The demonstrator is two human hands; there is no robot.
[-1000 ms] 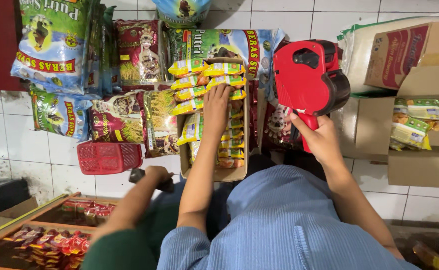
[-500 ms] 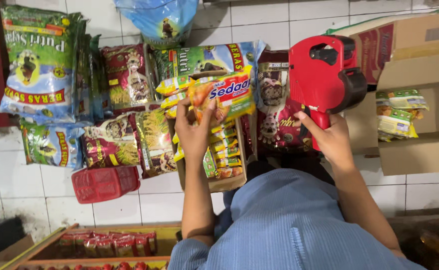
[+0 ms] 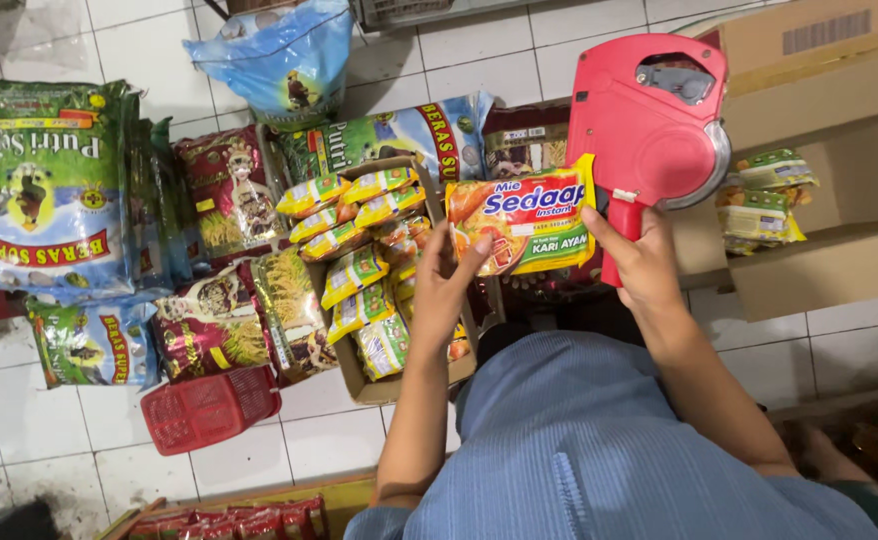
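My left hand holds up a yellow-and-green instant noodle packet by its left edge. My right hand grips the handle of a red price-label gun, whose nose touches the packet's right edge. Below the packet, an open cardboard box on the tiled floor holds several more noodle packets stacked on edge. My blue-shirted torso fills the lower middle of the view.
Green and maroon rice sacks lie left of the box, a blue sack behind it. A small red basket sits at lower left. Open cartons with green packets stand at right. A wooden tray of red sachets is at the bottom.
My left hand lifted a noodle packet out of the box and brought it rightward to the label gun. The right hand kept hold of the gun and tipped it toward the packet.
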